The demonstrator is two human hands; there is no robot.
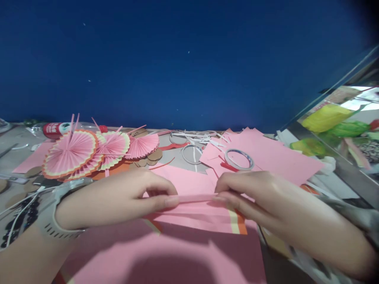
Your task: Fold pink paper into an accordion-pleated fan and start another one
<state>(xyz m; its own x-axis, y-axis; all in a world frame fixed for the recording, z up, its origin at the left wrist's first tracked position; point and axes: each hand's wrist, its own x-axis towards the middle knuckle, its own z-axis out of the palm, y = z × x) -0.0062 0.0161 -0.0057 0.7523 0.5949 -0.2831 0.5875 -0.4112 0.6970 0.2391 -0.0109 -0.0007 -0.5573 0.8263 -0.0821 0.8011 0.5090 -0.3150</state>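
Both hands pinch the far edge of a pink paper sheet (195,221), which is pleated in narrow folds and has yellow and orange strips along its side. My left hand (148,193) grips the fold's left end between thumb and fingers. At the right end, my right hand (245,193) pinches the same fold. Beneath lies a larger pink sheet (166,260) in shadow. Finished-looking pleated paper fans (71,154) in pink with yellow and orange rims rest to the left, with thin pink sticks poking up.
Rolls of tape (238,159) lie beyond my hands, near white paper strips (198,137). More pink sheets (272,154) spread to the right. At back left lies a plastic bottle (56,129); brown cardboard discs (154,155) sit near the fans. A blue partition (189,71) closes off the back.
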